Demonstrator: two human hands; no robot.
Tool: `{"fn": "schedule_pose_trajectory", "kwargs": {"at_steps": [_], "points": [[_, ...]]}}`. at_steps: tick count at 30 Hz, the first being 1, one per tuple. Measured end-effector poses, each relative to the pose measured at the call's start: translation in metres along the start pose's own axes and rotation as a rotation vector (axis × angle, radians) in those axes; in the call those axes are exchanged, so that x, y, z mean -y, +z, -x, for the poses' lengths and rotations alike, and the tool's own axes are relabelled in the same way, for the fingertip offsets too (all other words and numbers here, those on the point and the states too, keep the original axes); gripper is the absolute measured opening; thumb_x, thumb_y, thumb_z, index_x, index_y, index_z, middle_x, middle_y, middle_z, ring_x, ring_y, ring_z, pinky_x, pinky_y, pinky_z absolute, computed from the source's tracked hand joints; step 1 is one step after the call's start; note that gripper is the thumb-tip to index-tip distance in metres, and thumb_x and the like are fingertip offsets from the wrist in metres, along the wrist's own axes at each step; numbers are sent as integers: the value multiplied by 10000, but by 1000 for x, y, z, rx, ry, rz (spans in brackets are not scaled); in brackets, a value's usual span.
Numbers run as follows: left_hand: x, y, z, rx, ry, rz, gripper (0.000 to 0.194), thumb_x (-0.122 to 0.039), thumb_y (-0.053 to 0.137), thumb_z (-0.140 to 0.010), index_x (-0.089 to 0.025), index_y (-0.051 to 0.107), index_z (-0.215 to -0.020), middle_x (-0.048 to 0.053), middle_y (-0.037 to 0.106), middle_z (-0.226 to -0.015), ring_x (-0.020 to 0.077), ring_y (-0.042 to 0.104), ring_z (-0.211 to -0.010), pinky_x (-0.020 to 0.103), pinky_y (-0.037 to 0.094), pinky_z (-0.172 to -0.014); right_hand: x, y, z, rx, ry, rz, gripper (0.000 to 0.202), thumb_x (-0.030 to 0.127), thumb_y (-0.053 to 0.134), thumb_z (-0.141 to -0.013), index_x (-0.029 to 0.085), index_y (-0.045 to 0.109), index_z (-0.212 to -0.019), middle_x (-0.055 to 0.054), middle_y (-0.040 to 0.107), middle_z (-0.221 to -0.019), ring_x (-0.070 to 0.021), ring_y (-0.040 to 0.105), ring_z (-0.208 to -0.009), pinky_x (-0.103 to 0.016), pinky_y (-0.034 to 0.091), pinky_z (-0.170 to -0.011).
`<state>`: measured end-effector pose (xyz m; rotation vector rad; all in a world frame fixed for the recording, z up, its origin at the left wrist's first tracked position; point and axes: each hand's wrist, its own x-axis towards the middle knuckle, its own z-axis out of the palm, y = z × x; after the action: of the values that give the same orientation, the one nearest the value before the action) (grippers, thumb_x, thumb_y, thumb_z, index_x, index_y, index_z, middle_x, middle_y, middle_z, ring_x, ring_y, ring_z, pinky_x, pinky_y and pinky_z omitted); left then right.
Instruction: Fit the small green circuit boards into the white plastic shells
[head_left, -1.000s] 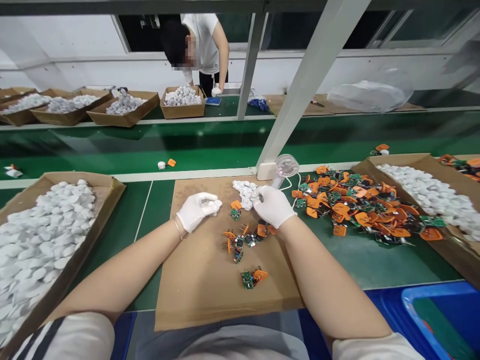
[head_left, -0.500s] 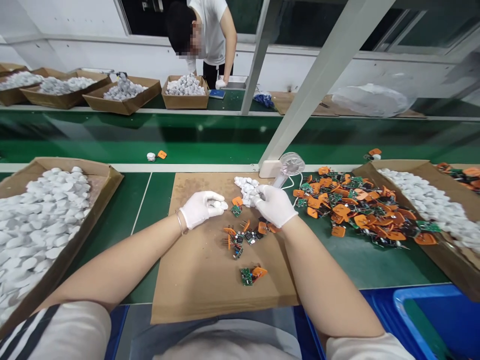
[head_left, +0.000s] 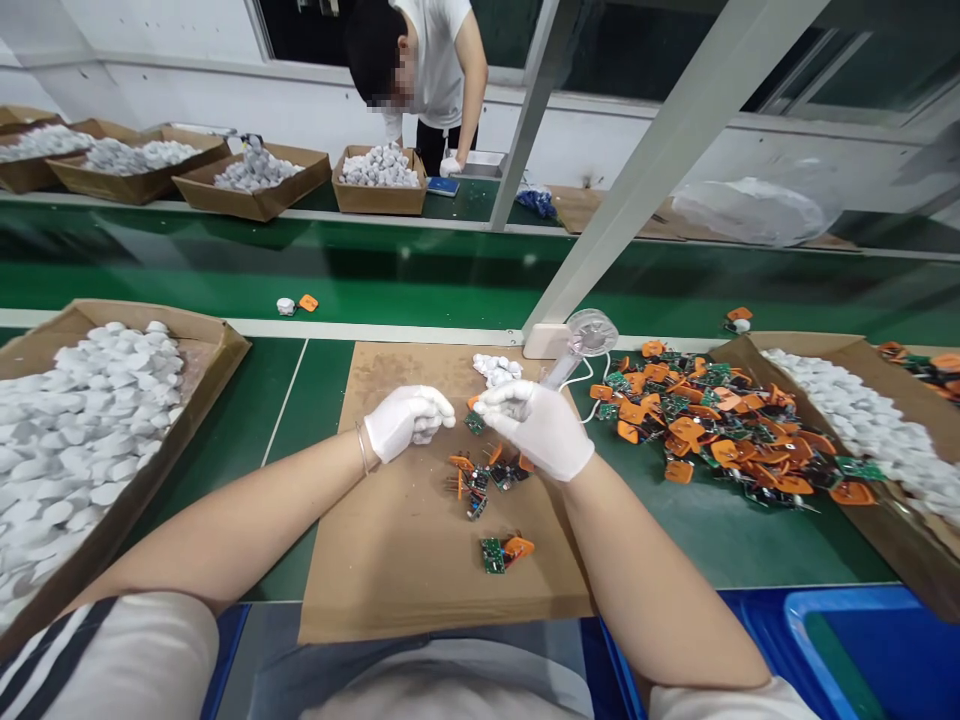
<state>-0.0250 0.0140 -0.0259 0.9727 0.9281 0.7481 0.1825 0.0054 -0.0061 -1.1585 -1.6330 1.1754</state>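
Note:
My left hand, in a white glove, is curled above the cardboard sheet. Small white plastic pieces lie in its fingers, hard to tell from the glove. Facing it, my gloved right hand has thumb and fingers pinched together; whatever they hold is lost against the white glove. Just beyond is a small heap of white plastic pieces. Between and below the hands lie several green circuit boards with orange plates. Another circuit board with an orange plate lies nearer me.
A box of white pieces stands left, another right. Beside the right one spreads a big pile of orange-and-green circuit assemblies. A small clear fan stands by the slanted post. Across the bench a person bends over.
My right hand has drawn back from the white heap, toward me and slightly left, nearer my left hand. The left fingers have curled in more. The view has shifted slightly.

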Motion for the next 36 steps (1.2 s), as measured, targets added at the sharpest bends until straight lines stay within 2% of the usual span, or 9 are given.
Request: {"fn": "schedule_pose_trajectory", "kwargs": {"at_steps": [2, 5, 11, 14, 19, 25, 29, 33, 36], "points": [[0, 6, 4, -17, 22, -103, 210, -339, 679, -639, -133, 662, -671, -11, 583, -535, 50, 352, -397, 200, 242, -399, 1, 6, 4, 19, -120, 138, 100, 279, 697, -757, 193, 647, -752, -84, 715, -925, -207, 687, -864, -349, 571, -765], [0, 13, 8, -46, 125, -363, 220, -365, 728, -646, -150, 711, -685, -10, 652, -615, 85, 490, -515, 196, 369, -481, 4, 13, 8, 64, -219, 230, 27, 226, 664, -763, 206, 680, -770, -62, 718, -873, -185, 673, -795, -338, 568, -758], [2, 13, 10, -92, 296, -405, 264, -414, 711, -684, -174, 746, -786, 49, 750, -876, 221, 659, -840, 283, 517, -744, -1, 17, 6, -50, 16, -67, 274, 408, 800, -671, 194, 671, -782, -67, 733, -833, -202, 692, -737, -359, 589, -718], [2, 8, 7, -156, 327, -408, 269, -420, 669, -726, -163, 716, -793, 58, 736, -864, 201, 646, -797, 285, 513, -745, -3, 13, 0, -141, 33, -242, 341, 435, 842, -619, 196, 655, -776, -80, 734, -896, -241, 707, -874, -397, 581, -798], [-1, -2, -8, -309, 207, -610, 259, -339, 589, -798, -138, 669, -939, 20, 652, -722, 152, 566, -650, 255, 457, -636, -3, 7, -7, -246, -71, -360, 333, 421, 839, -633, 209, 624, -773, -110, 706, -1075, -302, 641, -1119, -464, 553, -861], [8, -7, -15, -221, 154, -476, 572, -105, 696, -632, -136, 550, -1184, -24, 579, -776, 75, 506, -591, 215, 429, -610, -2, 14, -1, -190, 54, -348, 311, 401, 794, -683, 189, 618, -827, -99, 724, -987, -227, 710, -796, -353, 574, -633], [15, -5, -9, -152, 192, -373, 484, -4, 620, -615, -145, 539, -1071, 6, 586, -867, 48, 520, -619, 185, 439, -605, -1, 17, 0, -124, 58, -220, 198, 297, 708, -738, 182, 668, -894, -107, 719, -1086, -216, 712, -858, -361, 592, -749], [19, 2, -3, -137, 310, -274, 334, -116, 695, -664, -156, 531, -952, 35, 631, -858, 139, 646, -786, 265, 524, -740, 0, 17, 1, -86, 89, 17, 179, 175, 611, -762, 183, 700, -918, -91, 737, -1040, -211, 725, -829, -367, 598, -810], [20, 4, 0, -157, 405, -293, 324, -186, 761, -631, -164, 555, -880, 45, 632, -900, 188, 669, -842, 322, 541, -795, 2, 16, 3, -71, 49, 215, 239, 149, 581, -782, 185, 730, -965, -88, 739, -1073, -239, 707, -978, -385, 569, -914]]}}
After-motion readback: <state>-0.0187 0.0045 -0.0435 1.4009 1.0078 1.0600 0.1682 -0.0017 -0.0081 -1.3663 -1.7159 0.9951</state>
